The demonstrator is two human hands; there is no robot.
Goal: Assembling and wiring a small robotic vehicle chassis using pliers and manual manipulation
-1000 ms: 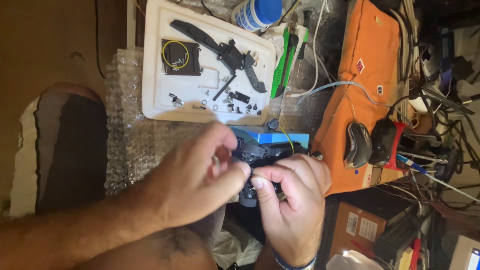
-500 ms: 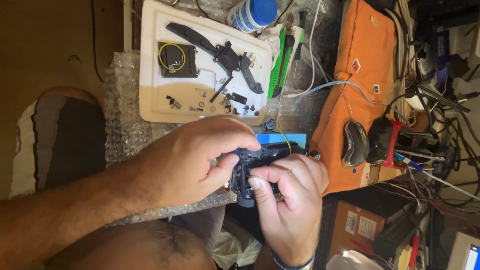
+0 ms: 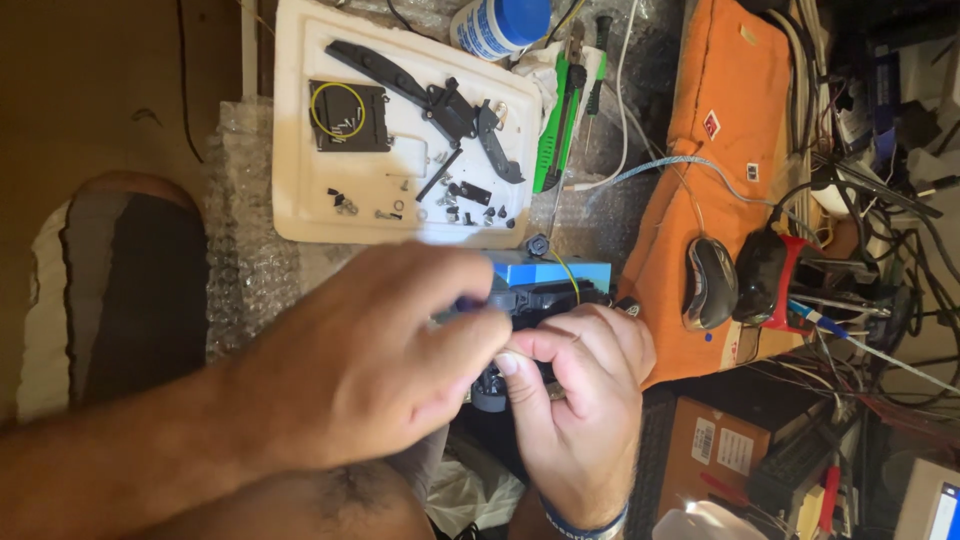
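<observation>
Gripping the small black device [image 3: 535, 300] between both hands calls for a steady hold, I judge: the right hand [image 3: 585, 400] should brace it so the left hand's [image 3: 370, 370] pinch does not slip. That left hand curls over it, thumb and forefinger pressed together on a small part I cannot make out; the right wraps it from below. Dark, blocky and mostly hidden, the device sits above a blue box [image 3: 555, 272]. Beyond lies a white tray [image 3: 300, 150] of screws and black parts.
</observation>
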